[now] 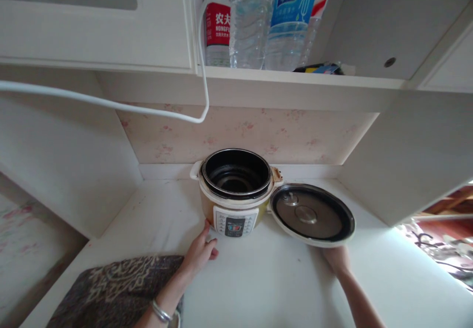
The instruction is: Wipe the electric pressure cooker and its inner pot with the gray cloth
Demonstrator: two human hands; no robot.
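An electric pressure cooker (210,205) with a front control panel stands on the white counter, its lid off the top. A dark inner pot (238,173) sits inside, with no food visible in it. My left hand (201,249) is at the cooker's lower left side, the index finger reaching up against its body and the other fingers loosely bent. To the right of the cooker, the round lid (314,214) is tilted with its metal inner side facing up. My right hand (336,259) grips the lid's near edge from below, its fingers mostly hidden.
A dark patterned cloth (121,288) lies at the counter's front left. Overhead, a shelf (277,77) holds several plastic bottles (251,27). A white cable (111,105) hangs across the upper left. Cabinet side panels (402,155) flank the counter.
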